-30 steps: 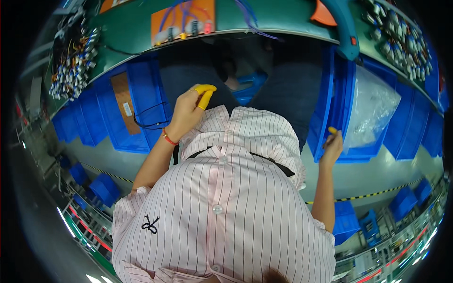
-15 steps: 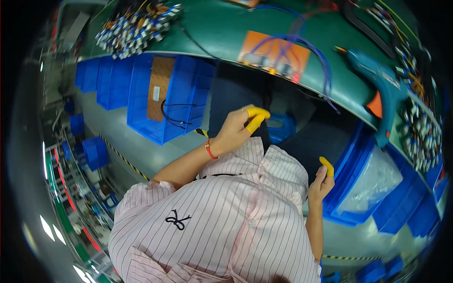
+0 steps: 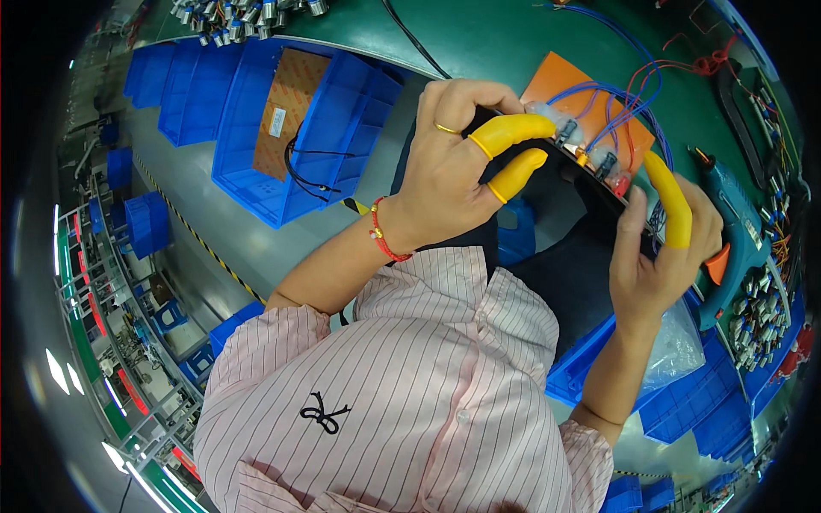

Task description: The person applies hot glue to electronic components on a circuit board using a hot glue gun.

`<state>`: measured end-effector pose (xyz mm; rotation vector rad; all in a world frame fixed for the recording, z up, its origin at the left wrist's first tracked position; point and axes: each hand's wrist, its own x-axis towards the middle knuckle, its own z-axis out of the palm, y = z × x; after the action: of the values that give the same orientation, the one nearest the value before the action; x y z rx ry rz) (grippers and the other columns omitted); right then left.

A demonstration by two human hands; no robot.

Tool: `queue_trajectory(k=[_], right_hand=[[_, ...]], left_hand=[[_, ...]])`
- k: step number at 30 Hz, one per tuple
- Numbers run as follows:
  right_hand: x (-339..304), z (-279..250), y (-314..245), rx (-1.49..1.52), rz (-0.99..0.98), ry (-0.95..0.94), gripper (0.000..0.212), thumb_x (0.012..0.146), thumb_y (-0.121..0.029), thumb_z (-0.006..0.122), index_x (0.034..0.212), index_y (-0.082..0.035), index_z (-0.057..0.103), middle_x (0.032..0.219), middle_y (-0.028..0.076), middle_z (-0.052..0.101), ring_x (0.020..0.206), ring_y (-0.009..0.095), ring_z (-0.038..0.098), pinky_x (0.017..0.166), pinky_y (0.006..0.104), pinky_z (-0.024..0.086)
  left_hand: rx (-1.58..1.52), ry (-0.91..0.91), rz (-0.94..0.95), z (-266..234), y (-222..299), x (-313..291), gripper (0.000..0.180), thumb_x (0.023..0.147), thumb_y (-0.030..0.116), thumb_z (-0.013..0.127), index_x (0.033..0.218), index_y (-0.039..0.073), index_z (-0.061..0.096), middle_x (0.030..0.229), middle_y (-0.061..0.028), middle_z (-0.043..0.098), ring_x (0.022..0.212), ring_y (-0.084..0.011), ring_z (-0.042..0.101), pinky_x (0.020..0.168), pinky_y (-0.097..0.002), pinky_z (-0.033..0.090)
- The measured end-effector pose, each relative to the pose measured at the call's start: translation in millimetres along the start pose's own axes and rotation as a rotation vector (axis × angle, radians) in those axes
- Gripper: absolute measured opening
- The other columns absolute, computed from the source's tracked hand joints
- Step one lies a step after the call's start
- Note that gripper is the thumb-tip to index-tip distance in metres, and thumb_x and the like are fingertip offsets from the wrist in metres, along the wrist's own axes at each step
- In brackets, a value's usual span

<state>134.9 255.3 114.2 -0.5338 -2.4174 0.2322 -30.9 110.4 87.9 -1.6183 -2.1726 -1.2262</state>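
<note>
An orange panel (image 3: 552,81) lies at the front edge of the green bench, with blue, purple and red wires and several small connectors set in whitish glue along its near side. My left hand (image 3: 462,154) is at the panel's left end; its thumb and index finger wear yellow finger cots and stand apart, the index tip close to the connectors. At the right end is my right hand (image 3: 667,239), its cotted index finger beside the panel's corner and its bare thumb apart from it. I see nothing held in either hand.
A teal glue gun (image 3: 731,222) with an orange trigger lies right of the panel. Bundles of metal-capped wired parts (image 3: 248,17) sit at the far left, more (image 3: 761,316) at the right. Blue bins (image 3: 231,162) line the bench front; one holds cardboard and a black cable.
Both hands have risen from near my lap to the orange panel, the left going right and up, the right going up and right. The view has shifted slightly.
</note>
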Motion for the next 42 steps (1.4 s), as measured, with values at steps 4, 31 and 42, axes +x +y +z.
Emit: queue_trajectory(k=[4, 31, 42], right_hand=[[-20, -33, 26, -0.1, 0.088, 0.115, 0.028, 0.08, -0.004, 0.067, 0.107, 0.0, 0.061, 0.101, 0.01, 0.06, 0.097, 0.024, 0.055, 0.085, 0.0344, 0.04], [-27, -85, 104, 0.223, 1.18, -0.154, 0.047, 0.083, -0.032, 0.069, 0.109, 0.006, 0.059, 0.094, 0.006, 0.062, 0.084, 0.009, 0.055, 0.077, 0.0201, 0.041], [-63, -96, 114, 0.699, 1.128, 0.128, 0.043, 0.087, -0.027, 0.062, 0.113, 0.005, 0.054, 0.102, 0.011, 0.061, 0.091, 0.014, 0.058, 0.085, 0.0245, 0.042]], left_hand=[[0.018, -0.05, 0.042, -12, -12, 11, 0.034, 0.066, 0.011, 0.077, 0.099, 0.011, 0.068, 0.102, -0.0036, 0.056, 0.093, -0.0224, 0.049, 0.079, -0.0309, 0.039], [-1.673, -0.28, -1.19, 30, 32, -24, 0.03, 0.094, 0.022, 0.05, 0.11, -0.003, 0.058, 0.092, -0.0076, 0.061, 0.083, -0.0144, 0.057, 0.077, -0.0276, 0.046], [-1.707, -0.262, -1.138, 31, 27, -21, 0.031, 0.094, 0.023, 0.05, 0.11, -0.003, 0.058, 0.094, -0.0085, 0.061, 0.083, -0.015, 0.057, 0.077, -0.0278, 0.047]])
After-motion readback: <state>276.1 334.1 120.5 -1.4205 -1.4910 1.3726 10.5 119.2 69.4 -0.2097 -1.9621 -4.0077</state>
